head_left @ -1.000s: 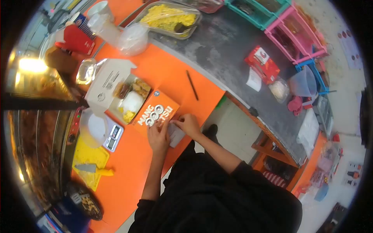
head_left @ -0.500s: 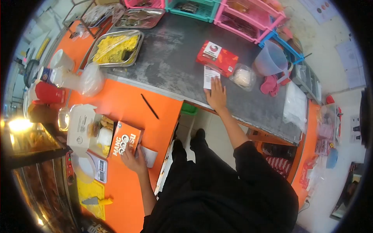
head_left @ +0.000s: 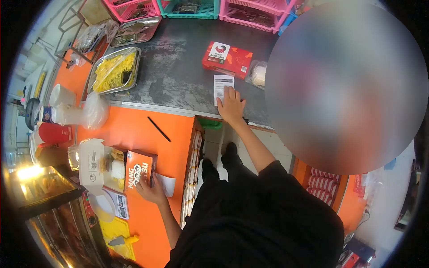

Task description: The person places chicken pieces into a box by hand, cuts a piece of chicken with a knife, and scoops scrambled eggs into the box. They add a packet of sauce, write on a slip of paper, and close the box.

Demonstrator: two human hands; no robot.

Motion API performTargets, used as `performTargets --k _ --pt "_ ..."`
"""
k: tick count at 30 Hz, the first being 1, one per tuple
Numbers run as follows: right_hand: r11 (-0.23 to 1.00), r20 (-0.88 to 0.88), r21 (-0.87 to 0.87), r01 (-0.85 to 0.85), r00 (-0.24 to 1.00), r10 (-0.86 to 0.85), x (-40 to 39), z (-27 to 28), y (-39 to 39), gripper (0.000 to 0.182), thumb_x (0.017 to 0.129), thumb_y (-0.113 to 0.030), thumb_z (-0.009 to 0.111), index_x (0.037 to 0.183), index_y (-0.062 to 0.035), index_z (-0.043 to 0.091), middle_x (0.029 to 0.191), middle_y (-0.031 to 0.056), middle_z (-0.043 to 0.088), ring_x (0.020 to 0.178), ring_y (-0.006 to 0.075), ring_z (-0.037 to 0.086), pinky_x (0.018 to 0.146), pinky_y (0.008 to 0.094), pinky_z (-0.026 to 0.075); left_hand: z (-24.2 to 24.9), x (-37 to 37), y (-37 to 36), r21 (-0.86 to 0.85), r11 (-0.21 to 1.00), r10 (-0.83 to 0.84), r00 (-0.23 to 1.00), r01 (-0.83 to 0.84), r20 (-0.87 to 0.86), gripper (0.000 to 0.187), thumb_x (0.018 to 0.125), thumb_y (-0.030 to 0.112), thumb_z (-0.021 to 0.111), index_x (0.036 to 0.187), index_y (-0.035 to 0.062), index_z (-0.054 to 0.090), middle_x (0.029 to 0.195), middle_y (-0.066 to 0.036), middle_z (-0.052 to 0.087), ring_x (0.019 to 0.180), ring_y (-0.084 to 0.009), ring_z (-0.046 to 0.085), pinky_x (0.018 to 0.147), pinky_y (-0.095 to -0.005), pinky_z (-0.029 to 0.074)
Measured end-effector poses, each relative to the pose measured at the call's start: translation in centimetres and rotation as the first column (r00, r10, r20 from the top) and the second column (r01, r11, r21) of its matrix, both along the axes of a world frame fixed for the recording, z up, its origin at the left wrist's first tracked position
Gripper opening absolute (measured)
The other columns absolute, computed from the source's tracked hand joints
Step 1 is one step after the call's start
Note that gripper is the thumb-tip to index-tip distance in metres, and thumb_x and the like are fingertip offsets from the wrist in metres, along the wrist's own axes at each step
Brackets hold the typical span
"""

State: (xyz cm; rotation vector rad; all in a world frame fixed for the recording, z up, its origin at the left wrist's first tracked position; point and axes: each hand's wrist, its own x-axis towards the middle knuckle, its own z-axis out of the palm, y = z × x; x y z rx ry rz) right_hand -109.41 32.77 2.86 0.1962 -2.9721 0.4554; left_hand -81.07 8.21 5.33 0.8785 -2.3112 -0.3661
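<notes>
My left hand (head_left: 152, 192) rests at the lower edge of an orange box (head_left: 140, 167) with white lettering, fingers apart on its printed face. That box stands against an opened white carton (head_left: 92, 165) of food, and a white paper (head_left: 166, 184) lies beside it. On the dark counter, my right hand (head_left: 232, 106) lies with fingers spread over the lower part of a printed slip (head_left: 222, 82). Just above the slip is a red box (head_left: 237, 60) with a white label. To its right sits a clear container (head_left: 257, 73) with something white inside, partly covered by the blur.
A black pen (head_left: 159, 129) lies on the orange counter (head_left: 134, 120). Left are a tray of yellow food (head_left: 114, 71), a plastic bag (head_left: 95, 111), a scale (head_left: 120, 204) and a knife (head_left: 120, 240) on a yellow board. A large blurred disc hides the upper right.
The camera view has turned, and the counter items appear shifted left. A blurred disc now covers the right side. Both hands remain at the same box and slip.
</notes>
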Motion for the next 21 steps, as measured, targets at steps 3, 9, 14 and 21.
performTargets --k 3,9,14,21 --pt "0.999 -0.074 -0.019 0.035 0.997 -0.036 -1.3 0.2 -0.3 0.055 0.078 -0.033 0.056 0.124 -0.0071 0.043 0.118 0.0065 0.042 0.107 0.0238 0.039 0.078 0.0505 0.035 0.7 0.0 0.2 -0.071 0.997 0.015 0.998 -0.010 0.069 0.033 0.069 0.017 0.073 0.097 0.0045 0.060 0.079 -0.008 0.052 0.075 -0.0220 0.053 0.063 -0.0314 0.049" --pt "0.990 -0.138 0.009 0.142 0.981 -0.139 -4.4 -1.6 -0.7 0.056 0.073 -0.026 0.055 0.123 -0.0049 0.043 0.120 0.0106 0.042 0.110 0.0274 0.039 0.079 0.0543 0.035 0.3 0.1 -0.1 -0.069 0.998 0.011 0.996 -0.005 0.089 0.036 0.071 0.023 0.072 0.096 0.0016 0.059 0.079 -0.011 0.051 0.076 -0.0259 0.053 0.066 -0.0352 0.047" --pt "0.948 -0.098 -0.281 0.149 0.978 -0.182 -0.9 -1.0 0.4 0.047 0.074 -0.021 0.054 0.117 -0.0045 0.047 0.120 0.0183 0.041 0.111 0.0320 0.040 0.084 0.0542 0.031 1.0 -0.1 0.2 -0.020 0.976 -0.215 0.976 0.215 0.011 0.044 0.074 0.029 0.069 0.098 -0.0053 0.055 0.090 -0.019 0.055 0.084 -0.0338 0.053 0.073 -0.0410 0.045" --pt "0.923 -0.191 -0.345 -0.172 0.975 0.110 15.2 0.4 18.4 0.049 0.078 -0.008 0.054 0.125 -0.0131 0.042 0.131 0.0100 0.035 0.113 0.0243 0.041 0.089 0.0441 0.030 0.6 -4.5 8.0 -0.089 0.896 -0.429 0.900 0.434 0.074 0.040 0.076 0.021 0.065 0.105 -0.0036 0.053 0.104 -0.019 0.054 0.094 -0.0348 0.052 0.084 -0.0440 0.040"
